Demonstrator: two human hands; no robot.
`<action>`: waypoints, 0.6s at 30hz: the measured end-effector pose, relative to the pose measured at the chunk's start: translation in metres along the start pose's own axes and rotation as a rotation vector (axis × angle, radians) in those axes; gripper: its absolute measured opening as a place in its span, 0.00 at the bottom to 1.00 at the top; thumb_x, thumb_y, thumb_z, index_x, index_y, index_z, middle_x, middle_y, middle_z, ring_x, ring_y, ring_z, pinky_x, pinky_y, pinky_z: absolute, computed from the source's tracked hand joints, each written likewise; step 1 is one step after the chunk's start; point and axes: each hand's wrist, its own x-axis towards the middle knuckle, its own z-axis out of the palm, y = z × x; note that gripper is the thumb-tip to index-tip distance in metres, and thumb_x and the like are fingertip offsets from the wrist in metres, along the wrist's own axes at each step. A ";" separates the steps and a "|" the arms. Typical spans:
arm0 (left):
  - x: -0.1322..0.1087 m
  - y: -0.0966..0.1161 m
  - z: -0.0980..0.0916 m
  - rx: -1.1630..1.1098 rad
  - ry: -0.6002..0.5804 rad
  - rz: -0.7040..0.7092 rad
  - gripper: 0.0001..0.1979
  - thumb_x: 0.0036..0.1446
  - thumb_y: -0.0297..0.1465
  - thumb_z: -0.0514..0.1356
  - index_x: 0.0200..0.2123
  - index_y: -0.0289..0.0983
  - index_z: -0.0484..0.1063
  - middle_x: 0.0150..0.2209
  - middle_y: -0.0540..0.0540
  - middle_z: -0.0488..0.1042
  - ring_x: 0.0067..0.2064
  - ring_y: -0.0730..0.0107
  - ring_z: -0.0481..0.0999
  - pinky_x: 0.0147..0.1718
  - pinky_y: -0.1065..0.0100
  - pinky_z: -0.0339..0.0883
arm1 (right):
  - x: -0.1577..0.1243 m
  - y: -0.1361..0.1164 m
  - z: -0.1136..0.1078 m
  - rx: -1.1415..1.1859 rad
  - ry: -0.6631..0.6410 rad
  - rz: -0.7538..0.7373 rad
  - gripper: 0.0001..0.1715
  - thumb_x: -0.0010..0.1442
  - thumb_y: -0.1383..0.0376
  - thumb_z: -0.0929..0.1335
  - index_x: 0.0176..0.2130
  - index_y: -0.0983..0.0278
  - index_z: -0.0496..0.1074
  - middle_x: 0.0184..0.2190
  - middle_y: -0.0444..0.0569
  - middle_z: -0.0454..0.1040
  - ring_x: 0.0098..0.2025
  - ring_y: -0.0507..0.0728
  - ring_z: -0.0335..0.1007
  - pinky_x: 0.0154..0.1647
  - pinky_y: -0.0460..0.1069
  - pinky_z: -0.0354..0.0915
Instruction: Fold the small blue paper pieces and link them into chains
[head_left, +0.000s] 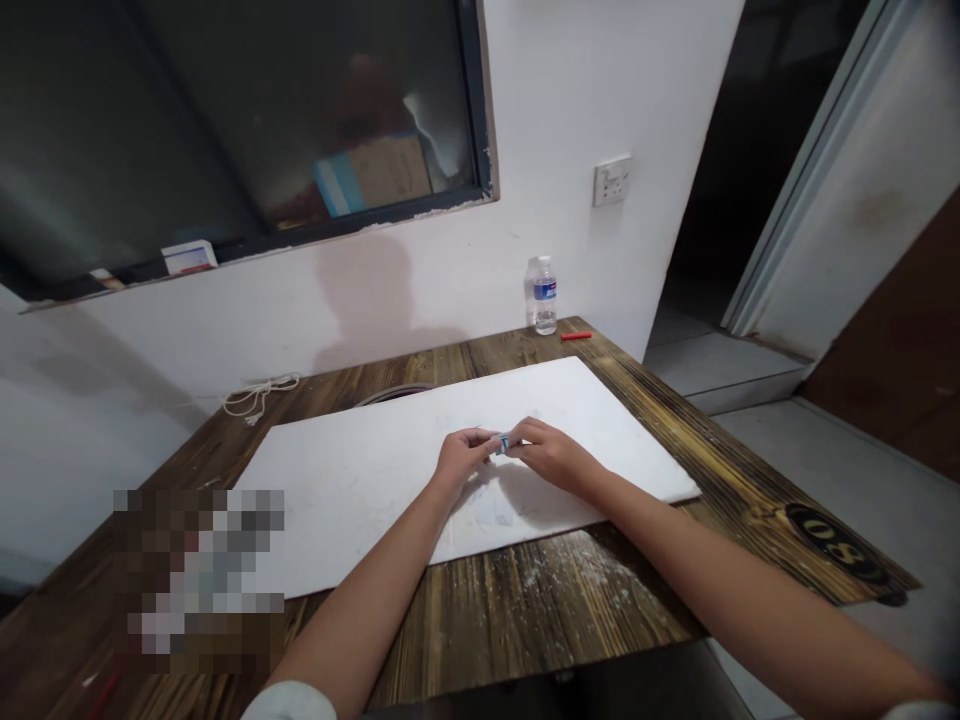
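Over a white board (360, 480) on the wooden table, my left hand (463, 456) and my right hand (551, 450) meet, almost touching. Between their fingertips is a small blue-and-white object (503, 443), too small and partly covered for me to tell its kind. The left thumb and fingers pinch its left end. My right fingers close round its right end and hide part of it. Faint smudges mark the board beneath, where the shadow of my hands falls.
A water bottle (545, 297) and a red stick-like item (576, 336) are at the table's far right corner. A white cable (259, 395) lies at the back left. Pixelation hides items at the front left. The wall has a window and a socket (613, 182).
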 end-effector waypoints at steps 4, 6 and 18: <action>0.003 -0.001 -0.001 -0.041 0.100 0.022 0.20 0.37 0.41 0.73 0.32 0.33 0.81 0.20 0.47 0.74 0.21 0.75 0.67 0.22 0.72 0.60 | 0.006 -0.001 -0.016 0.012 -0.015 0.068 0.07 0.58 0.61 0.73 0.31 0.62 0.77 0.35 0.52 0.70 0.37 0.57 0.63 0.38 0.52 0.64; 0.004 -0.002 -0.001 -0.065 0.142 0.025 0.21 0.37 0.42 0.73 0.32 0.32 0.81 0.20 0.47 0.74 0.21 0.75 0.68 0.22 0.72 0.61 | 0.009 -0.004 -0.026 0.065 -0.151 0.120 0.12 0.50 0.56 0.77 0.30 0.61 0.78 0.36 0.51 0.69 0.37 0.56 0.62 0.39 0.51 0.63; 0.005 -0.002 0.000 -0.095 0.172 0.013 0.21 0.36 0.41 0.73 0.31 0.31 0.80 0.22 0.47 0.75 0.22 0.76 0.67 0.22 0.70 0.63 | 0.004 -0.006 -0.011 0.129 -0.738 0.367 0.08 0.46 0.64 0.78 0.28 0.63 0.79 0.35 0.50 0.72 0.42 0.59 0.62 0.46 0.51 0.57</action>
